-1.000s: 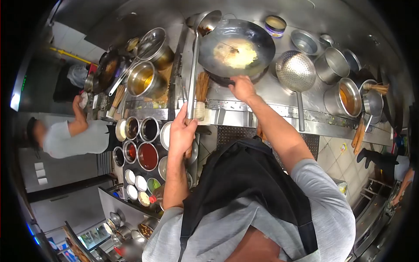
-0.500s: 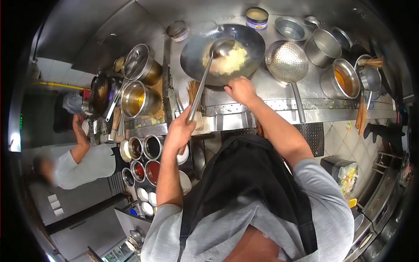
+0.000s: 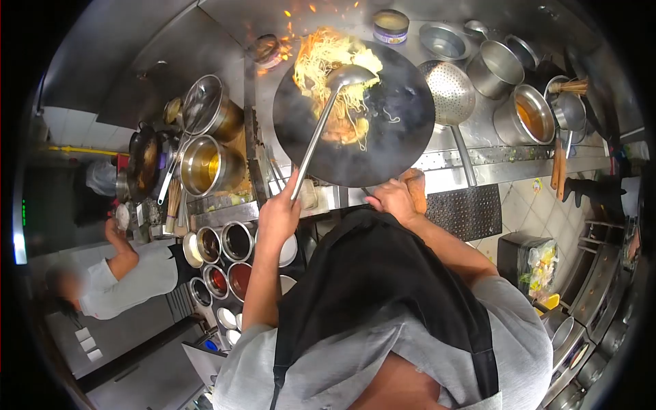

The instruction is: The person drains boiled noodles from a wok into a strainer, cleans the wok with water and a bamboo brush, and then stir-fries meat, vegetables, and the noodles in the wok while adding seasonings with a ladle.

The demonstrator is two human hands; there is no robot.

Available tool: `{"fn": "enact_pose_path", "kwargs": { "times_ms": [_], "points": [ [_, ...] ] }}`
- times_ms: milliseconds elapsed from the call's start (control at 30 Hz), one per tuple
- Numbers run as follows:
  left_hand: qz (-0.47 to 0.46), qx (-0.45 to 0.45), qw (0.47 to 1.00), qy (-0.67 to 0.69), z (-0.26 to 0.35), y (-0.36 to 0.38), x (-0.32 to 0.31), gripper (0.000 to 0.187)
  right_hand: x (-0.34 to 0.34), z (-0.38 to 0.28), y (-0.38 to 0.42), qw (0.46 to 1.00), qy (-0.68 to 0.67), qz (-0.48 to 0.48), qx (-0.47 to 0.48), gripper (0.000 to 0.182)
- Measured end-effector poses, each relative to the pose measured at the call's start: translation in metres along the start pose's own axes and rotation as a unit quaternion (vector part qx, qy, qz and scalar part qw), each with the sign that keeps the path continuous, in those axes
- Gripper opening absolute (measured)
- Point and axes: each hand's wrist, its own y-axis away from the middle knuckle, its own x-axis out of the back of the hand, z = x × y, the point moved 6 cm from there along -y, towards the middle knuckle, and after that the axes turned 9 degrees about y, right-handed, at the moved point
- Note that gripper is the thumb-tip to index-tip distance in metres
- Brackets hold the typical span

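Note:
My left hand point(image 3: 279, 217) is closed around the long handle of a metal ladle point(image 3: 350, 76). The ladle's bowl lies over yellow noodles point(image 3: 331, 58) with paler, egg-like pieces. They spread up the far left side of a dark wok point(image 3: 400, 130), and some strands seem to be in the air. Fingers closed, my right hand point(image 3: 395, 197) is at the wok's near edge, on what looks like its short handle, mostly hidden. An orange-brown cloth point(image 3: 415, 188) is beside that hand. The wok is tilted, and smoke rises from it.
Orange sparks fly beyond the wok. A perforated strainer point(image 3: 447, 92) lies to its right, near a pot of amber liquid point(image 3: 525, 116). On the left are a pot of yellow oil point(image 3: 208, 164) and several sauce containers point(image 3: 238, 240). A co-worker point(image 3: 130, 280) stands at far left.
The wok has come nearer and tilted, with the noodles thrown up its far left side. My right hand has drawn back with it. Sparks and smoke have appeared.

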Motion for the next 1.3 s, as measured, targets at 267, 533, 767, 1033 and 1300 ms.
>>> {"fn": "enact_pose_path", "kwargs": {
  "times_ms": [267,533,767,1033,1300],
  "points": [
    [-0.1,0.064,0.993,-0.014,0.018,0.022,0.051,0.064,0.023,0.002,-0.12,0.999,-0.003,0.046,-0.014,0.029],
    [0.015,0.014,1.0,-0.01,0.005,0.023,-0.008,0.07,-0.002,-0.001,0.003,0.997,-0.066,-0.03,0.026,0.025],
    [-0.05,0.108,0.993,0.004,0.012,0.025,0.05,0.064,0.021,0.013,-0.113,0.999,-0.019,0.034,0.011,0.028],
    [0.097,-0.009,0.985,0.144,-0.046,-0.07,0.006,0.064,-0.023,0.03,-0.129,0.999,-0.007,0.029,-0.024,0.029],
    [-0.045,0.166,0.915,0.365,-0.045,-0.148,-0.097,0.055,-0.039,0.048,-0.145,0.999,-0.007,-0.021,-0.046,0.029]
  ]
}}
